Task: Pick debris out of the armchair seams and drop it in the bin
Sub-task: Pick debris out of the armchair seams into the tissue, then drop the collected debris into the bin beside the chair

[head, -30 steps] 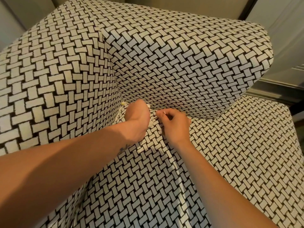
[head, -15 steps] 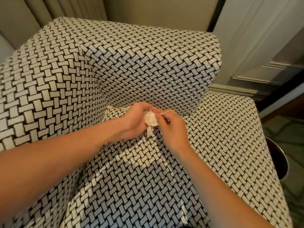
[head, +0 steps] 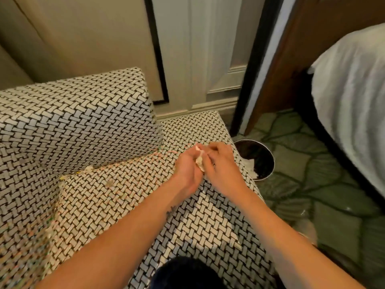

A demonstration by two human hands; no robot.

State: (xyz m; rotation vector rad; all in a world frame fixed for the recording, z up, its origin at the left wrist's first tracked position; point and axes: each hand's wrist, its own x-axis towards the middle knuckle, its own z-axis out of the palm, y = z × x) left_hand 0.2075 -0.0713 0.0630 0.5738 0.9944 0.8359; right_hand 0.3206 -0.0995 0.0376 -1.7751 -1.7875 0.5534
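The armchair [head: 87, 130] is covered in black-and-white woven-pattern fabric. Over its seat near the right edge, my left hand [head: 186, 167] and my right hand [head: 220, 163] are pressed together around a crumpled white paper scrap [head: 199, 160]; fingers of both curl on it. A small pale bit of debris [head: 89, 168] sits in the seam between seat and backrest, and another bit [head: 110, 183] lies on the seat cushion. The round dark bin [head: 257, 159] stands on the floor just right of the chair, with white paper inside it.
A bed with a white cover [head: 352, 97] fills the upper right. Green patterned carpet [head: 302, 184] lies between bed and chair. A wall with a dark-framed panel [head: 155, 49] and a pale door stands behind the chair.
Both hands have carried the paper scrap from the back seam rightward across the seat toward the chair's right edge. The view has swung right, bringing the bin and bed into sight.
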